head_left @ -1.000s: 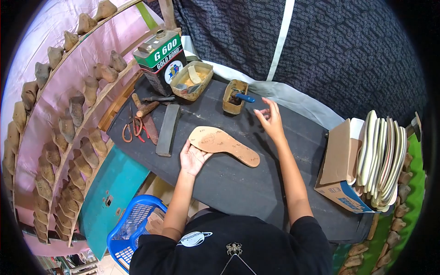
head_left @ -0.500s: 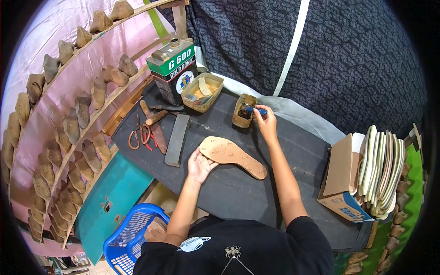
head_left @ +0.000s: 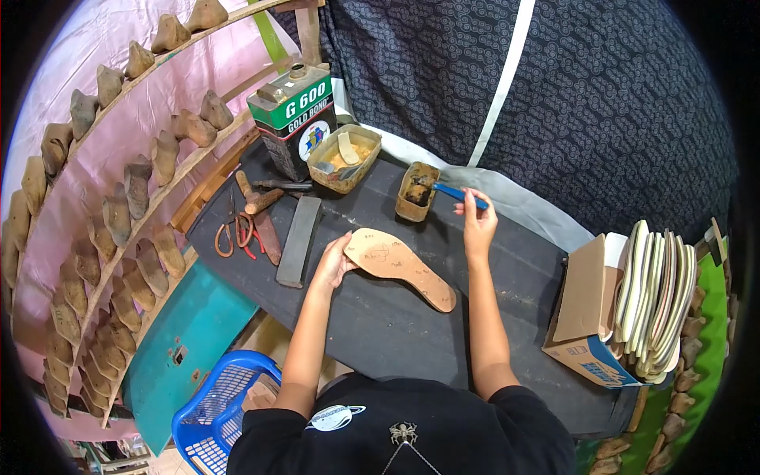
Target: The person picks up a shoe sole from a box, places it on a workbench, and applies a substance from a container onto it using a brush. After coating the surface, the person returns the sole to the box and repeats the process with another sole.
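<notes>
My left hand (head_left: 333, 264) grips a tan insole (head_left: 402, 267) by the edge of its wide end. Small handwritten marks cover its upward face, and its narrow end points to the lower right. Blue-handled, the brush (head_left: 451, 191) is pinched in the fingers of my right hand (head_left: 479, 227). Its head reaches the rim of a small stained glue tub (head_left: 413, 210) with dark residue inside; the bristles cannot be made out.
A glue can (head_left: 294, 119) and a plastic tub (head_left: 339, 182) stand at the back left. Nearby lie a grey block (head_left: 300, 241), scissors (head_left: 224, 239) and a hammer (head_left: 264, 202). A cardboard box (head_left: 582, 305) of soles is at the right. Shoe lasts (head_left: 138, 187) line the left racks.
My right hand has drawn back to the right, and more of the brush handle shows outside the glue tub. The insole stays in my left hand, nearly in place.
</notes>
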`<act>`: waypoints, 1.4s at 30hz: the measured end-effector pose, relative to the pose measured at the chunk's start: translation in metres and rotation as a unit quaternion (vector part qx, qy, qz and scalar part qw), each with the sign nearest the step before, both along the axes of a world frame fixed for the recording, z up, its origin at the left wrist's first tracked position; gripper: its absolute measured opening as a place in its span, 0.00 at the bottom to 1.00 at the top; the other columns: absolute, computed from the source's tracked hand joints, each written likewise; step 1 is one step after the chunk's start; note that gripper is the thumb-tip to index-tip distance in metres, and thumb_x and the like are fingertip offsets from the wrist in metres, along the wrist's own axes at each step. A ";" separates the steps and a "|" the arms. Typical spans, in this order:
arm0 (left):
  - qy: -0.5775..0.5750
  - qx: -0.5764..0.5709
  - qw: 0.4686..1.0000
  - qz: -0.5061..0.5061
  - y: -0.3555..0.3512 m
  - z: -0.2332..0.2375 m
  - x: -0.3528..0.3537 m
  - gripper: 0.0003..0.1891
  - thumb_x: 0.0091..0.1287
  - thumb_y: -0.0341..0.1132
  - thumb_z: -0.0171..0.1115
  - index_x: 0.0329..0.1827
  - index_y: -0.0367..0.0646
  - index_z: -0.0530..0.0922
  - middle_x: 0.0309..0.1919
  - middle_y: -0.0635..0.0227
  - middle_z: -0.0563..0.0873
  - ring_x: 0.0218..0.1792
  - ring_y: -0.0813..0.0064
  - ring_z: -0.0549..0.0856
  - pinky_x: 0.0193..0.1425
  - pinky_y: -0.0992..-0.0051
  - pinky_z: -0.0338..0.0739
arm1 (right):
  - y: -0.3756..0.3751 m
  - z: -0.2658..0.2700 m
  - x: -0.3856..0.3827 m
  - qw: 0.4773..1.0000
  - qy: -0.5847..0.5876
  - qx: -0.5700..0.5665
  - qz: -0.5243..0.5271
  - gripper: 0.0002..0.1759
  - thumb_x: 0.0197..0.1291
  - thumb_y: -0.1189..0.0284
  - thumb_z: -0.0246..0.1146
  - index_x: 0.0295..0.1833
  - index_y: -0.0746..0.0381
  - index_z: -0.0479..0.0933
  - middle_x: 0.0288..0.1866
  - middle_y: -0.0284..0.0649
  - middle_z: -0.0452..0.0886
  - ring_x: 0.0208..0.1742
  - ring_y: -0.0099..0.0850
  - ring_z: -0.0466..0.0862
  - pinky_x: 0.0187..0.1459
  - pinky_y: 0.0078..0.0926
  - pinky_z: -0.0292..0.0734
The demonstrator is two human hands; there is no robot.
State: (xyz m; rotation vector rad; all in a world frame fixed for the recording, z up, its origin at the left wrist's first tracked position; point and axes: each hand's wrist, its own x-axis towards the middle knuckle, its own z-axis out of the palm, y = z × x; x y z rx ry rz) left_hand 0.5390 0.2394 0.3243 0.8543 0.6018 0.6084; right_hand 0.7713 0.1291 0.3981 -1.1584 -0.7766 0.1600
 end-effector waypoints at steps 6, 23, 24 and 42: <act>-0.027 -0.009 0.999 0.023 -0.003 -0.006 -0.005 0.16 0.66 0.40 0.46 0.45 0.35 0.73 0.39 0.61 0.81 0.38 0.72 0.83 0.39 0.72 0.81 | -0.024 -0.006 -0.013 0.986 0.141 0.077 0.051 0.11 0.60 0.71 0.56 0.41 0.68 0.72 0.39 0.44 0.79 0.26 0.20 0.76 0.27 0.14 0.72; -0.041 -0.003 0.999 0.034 -0.007 -0.015 -0.007 0.16 0.66 0.38 0.45 0.47 0.34 0.72 0.41 0.61 0.81 0.41 0.72 0.82 0.45 0.73 0.78 | -0.035 0.002 -0.066 0.973 -0.022 -0.030 0.226 0.07 0.57 0.75 0.57 0.39 0.67 0.73 0.41 0.43 0.76 0.28 0.21 0.76 0.27 0.15 0.71; -0.038 0.000 0.999 0.037 -0.008 -0.014 -0.007 0.16 0.66 0.39 0.46 0.47 0.33 0.72 0.41 0.61 0.80 0.42 0.72 0.81 0.45 0.73 0.78 | -0.035 -0.001 -0.066 0.974 -0.020 -0.030 0.224 0.07 0.57 0.75 0.57 0.39 0.67 0.73 0.41 0.43 0.76 0.28 0.21 0.76 0.27 0.15 0.71; -0.008 -0.004 0.998 0.065 -0.009 -0.014 -0.007 0.16 0.66 0.39 0.47 0.47 0.35 0.72 0.42 0.62 0.80 0.43 0.74 0.80 0.47 0.76 0.75 | -0.051 0.014 -0.039 0.972 -0.019 -0.088 0.217 0.09 0.62 0.71 0.51 0.45 0.65 0.66 0.39 0.43 0.76 0.27 0.21 0.76 0.26 0.14 0.73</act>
